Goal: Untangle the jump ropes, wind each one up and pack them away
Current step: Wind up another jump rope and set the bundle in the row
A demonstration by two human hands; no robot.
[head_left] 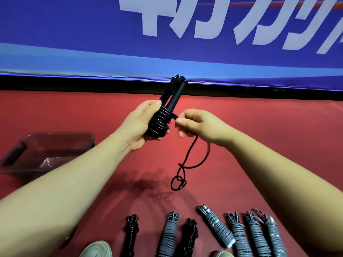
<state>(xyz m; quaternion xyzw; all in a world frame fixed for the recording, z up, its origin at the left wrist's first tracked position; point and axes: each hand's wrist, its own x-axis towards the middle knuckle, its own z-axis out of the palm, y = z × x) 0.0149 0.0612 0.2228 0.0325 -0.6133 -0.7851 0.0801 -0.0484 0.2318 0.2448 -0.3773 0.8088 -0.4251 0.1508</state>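
Observation:
My left hand grips a black jump rope whose handles stand upright with several turns of cord coiled round their lower part. My right hand pinches the cord right beside the coil. The loose end of the cord hangs below my right hand in a loop with small curls at the bottom, above the red floor. Several wound ropes lie in a row on the floor near my feet: two black ones and several grey ones.
A dark translucent bin with a black handle sits on the red floor at the left. A blue banner with white lettering runs across the back. My two shoes show at the bottom edge.

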